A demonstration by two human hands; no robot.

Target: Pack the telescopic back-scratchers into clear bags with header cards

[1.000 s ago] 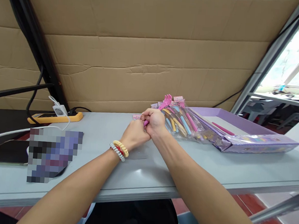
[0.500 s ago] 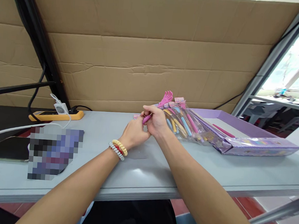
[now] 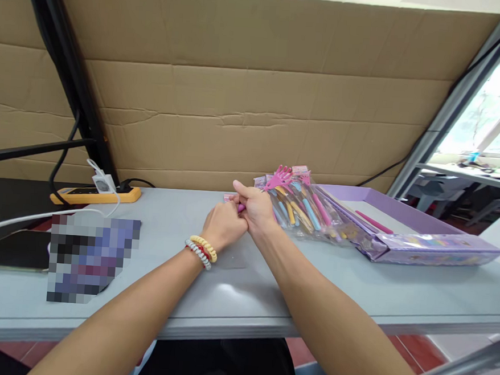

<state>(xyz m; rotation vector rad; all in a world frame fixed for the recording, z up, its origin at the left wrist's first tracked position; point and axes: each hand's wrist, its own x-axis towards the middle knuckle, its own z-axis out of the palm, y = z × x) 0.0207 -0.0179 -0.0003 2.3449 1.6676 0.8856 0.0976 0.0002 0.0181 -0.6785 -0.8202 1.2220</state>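
Note:
Over the middle of the table both of my hands meet on a small back scratcher with a pink hand-shaped head [image 3: 279, 178] and a purple-pink handle. My left hand [image 3: 225, 224], with beaded bracelets at the wrist, is closed around the handle end. My right hand [image 3: 258, 210] grips it farther up, thumb raised; a thin piece of shaft shows beside the fingers. Most of the handle is hidden. Just right of my right hand lies a pile of similar scratchers in clear bags [image 3: 310, 209]. A flat clear plastic sleeve [image 3: 233, 259] rests below my hands.
A purple open box [image 3: 434, 249] with a pink stick [image 3: 374, 222] inside stands at the right. On the left are a yellow power strip [image 3: 95, 195], a white charger [image 3: 103, 183] with its cable, a black phone-like slab [image 3: 12, 248] and a blurred-out item. Cardboard [image 3: 248, 90] walls the back.
The scratcher's pink head has tilted down to the right and now shows its fingers spread. My right thumb has lifted. The view has shifted slightly.

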